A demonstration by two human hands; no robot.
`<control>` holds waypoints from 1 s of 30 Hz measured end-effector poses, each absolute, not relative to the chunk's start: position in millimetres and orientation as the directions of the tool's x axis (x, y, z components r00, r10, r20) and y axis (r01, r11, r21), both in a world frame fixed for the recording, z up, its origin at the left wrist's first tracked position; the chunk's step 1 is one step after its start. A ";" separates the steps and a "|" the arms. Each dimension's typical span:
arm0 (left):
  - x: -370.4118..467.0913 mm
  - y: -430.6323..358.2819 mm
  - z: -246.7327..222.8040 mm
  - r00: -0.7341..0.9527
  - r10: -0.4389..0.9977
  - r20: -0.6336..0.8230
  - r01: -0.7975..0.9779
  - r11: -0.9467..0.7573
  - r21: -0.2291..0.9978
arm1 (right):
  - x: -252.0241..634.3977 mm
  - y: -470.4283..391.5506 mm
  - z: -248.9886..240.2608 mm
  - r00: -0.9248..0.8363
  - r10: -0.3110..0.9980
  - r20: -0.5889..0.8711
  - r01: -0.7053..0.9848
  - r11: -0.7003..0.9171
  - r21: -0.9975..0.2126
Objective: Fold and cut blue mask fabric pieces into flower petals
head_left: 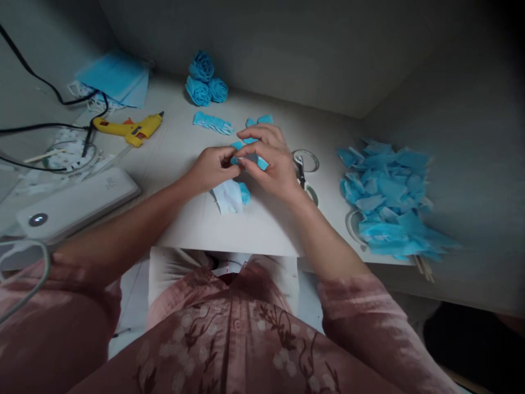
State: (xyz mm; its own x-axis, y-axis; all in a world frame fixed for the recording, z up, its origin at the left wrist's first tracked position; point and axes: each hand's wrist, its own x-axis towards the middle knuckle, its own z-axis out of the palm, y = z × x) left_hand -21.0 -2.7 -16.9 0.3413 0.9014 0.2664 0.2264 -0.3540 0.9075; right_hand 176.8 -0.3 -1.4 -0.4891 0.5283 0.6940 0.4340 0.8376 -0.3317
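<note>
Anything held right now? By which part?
Yes: a small blue piece, pinched at the fingertips of the left hand, with the right hand's thumb and forefinger at it too. Fingers hide which part is gripped.

A pale table (180,235) bears three blue flowers (199,90) clustered at the back, a pleated strip (212,122) just in front, and a yellow glue gun (137,130) near masks (115,76) at left. A scrap (228,196) lies toward the near edge; scissors (302,176) sit left of a blue heap (388,186).
</note>
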 end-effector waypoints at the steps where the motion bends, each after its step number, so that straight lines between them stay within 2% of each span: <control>1: -21.4 -2.8 -16.1 0.339 0.904 0.259 0.224 -0.345 0.911 | 177.9 0.8 -1.7 -0.491 0.531 0.691 0.438 0.836 -0.331; 9: -22.7 -6.9 -4.0 0.347 0.930 0.123 0.114 -0.171 0.979 | 188.8 5.6 1.6 -0.485 0.563 0.669 0.455 0.816 -0.356; 21: -23.4 -10.2 1.5 0.369 0.921 0.126 -0.015 -0.130 0.991 | 191.5 4.7 1.9 -0.521 0.558 0.646 0.414 0.827 -0.381; 30: -24.0 -9.2 1.8 0.382 0.918 0.105 -0.062 -0.088 0.994 | 188.4 -1.4 6.5 -0.493 0.611 0.620 0.439 0.790 -0.429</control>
State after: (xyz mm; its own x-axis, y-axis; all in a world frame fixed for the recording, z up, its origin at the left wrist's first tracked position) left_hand -24.0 -9.2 1.8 0.3821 0.9181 0.1054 -0.0622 -0.0882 0.9942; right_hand 188.4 -1.4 6.5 -0.4933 0.6105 0.6196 0.4387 0.7897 -0.4288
